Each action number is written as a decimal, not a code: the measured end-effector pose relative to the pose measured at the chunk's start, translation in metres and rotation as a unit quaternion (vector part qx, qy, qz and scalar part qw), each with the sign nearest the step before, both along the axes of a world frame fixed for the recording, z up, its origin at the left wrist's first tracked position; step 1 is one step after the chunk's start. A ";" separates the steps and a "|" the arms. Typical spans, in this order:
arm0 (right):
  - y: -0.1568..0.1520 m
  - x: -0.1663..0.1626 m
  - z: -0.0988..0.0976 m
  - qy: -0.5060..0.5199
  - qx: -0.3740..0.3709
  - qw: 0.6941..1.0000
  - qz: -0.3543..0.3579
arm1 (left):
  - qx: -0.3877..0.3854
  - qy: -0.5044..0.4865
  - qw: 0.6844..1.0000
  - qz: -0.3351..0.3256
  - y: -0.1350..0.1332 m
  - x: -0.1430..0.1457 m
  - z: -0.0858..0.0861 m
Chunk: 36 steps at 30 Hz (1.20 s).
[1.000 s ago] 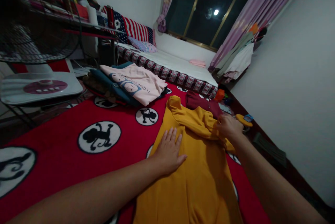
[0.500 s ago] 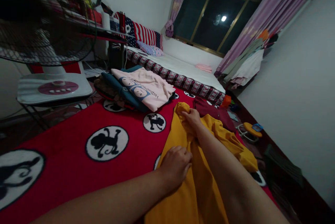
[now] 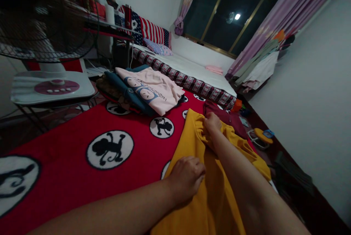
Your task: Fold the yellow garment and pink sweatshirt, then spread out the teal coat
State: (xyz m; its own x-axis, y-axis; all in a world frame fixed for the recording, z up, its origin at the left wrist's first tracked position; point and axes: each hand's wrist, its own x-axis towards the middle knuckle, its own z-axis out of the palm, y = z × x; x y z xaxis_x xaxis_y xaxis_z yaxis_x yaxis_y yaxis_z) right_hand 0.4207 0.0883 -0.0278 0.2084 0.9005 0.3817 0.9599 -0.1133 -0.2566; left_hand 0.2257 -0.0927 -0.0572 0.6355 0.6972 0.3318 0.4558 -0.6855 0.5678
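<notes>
A mustard-yellow garment (image 3: 189,143) lies spread and partly bunched over the red bedspread (image 3: 65,136), which carries black monkey figures in white circles. My left hand (image 3: 188,176) is closed on the near part of the cloth, its fingers curled under. Farther off, my right hand (image 3: 212,121) grips the garment near its far edge, where the fabric gathers into creases. Just beyond that hand lies a folded maroon garment (image 3: 227,118). To the left, a stack of folded clothes has a pale pink printed shirt (image 3: 156,88) on top.
A white electric fan (image 3: 55,85) stands at the left beside a cluttered desk (image 3: 109,30). A second bed (image 3: 189,66) is under the window. On the right, a yellow stool (image 3: 263,136) is by the wall, with hanging clothes (image 3: 260,66) near the curtain.
My right hand has moved to the right, drawing the far edge of the yellow garment with it and smoothing its far-left corner. My left hand has shifted slightly to the right.
</notes>
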 end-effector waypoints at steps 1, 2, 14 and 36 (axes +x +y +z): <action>0.002 -0.005 0.002 -0.012 0.013 1.000 -0.020 | -0.003 -0.007 1.000 0.007 0.000 0.000 0.000; 0.004 -0.011 0.003 -0.030 0.023 0.999 -0.033 | -0.006 -0.012 1.000 0.013 -0.001 0.000 -0.001; 0.013 -0.033 0.005 -0.054 -0.131 0.984 0.112 | -0.145 -0.246 0.953 0.105 0.019 0.003 -0.008; -0.248 -0.023 -0.004 -0.167 -0.044 0.855 0.489 | -0.150 -0.351 0.922 0.070 0.052 -0.001 -0.023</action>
